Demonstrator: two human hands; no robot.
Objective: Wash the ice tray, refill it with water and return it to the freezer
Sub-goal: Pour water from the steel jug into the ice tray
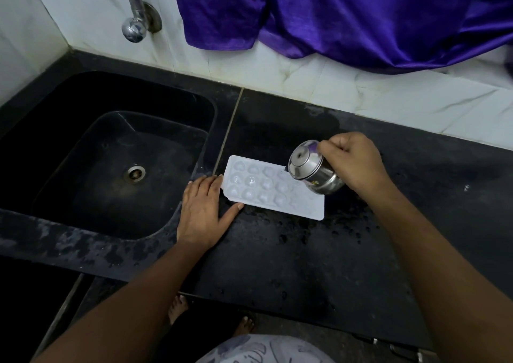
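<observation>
A white ice tray with several heart-shaped cups lies flat on the wet black counter, just right of the sink. My left hand lies flat on the counter with straight fingers touching the tray's left end. My right hand grips a small steel pot, tilted with its mouth down over the tray's far right cups. The tray's right far corner is hidden behind the pot.
A black sink with a metal drain lies to the left, under a chrome tap on the white tiled wall. A purple cloth hangs over the wall at the back. The counter's front edge is near my feet.
</observation>
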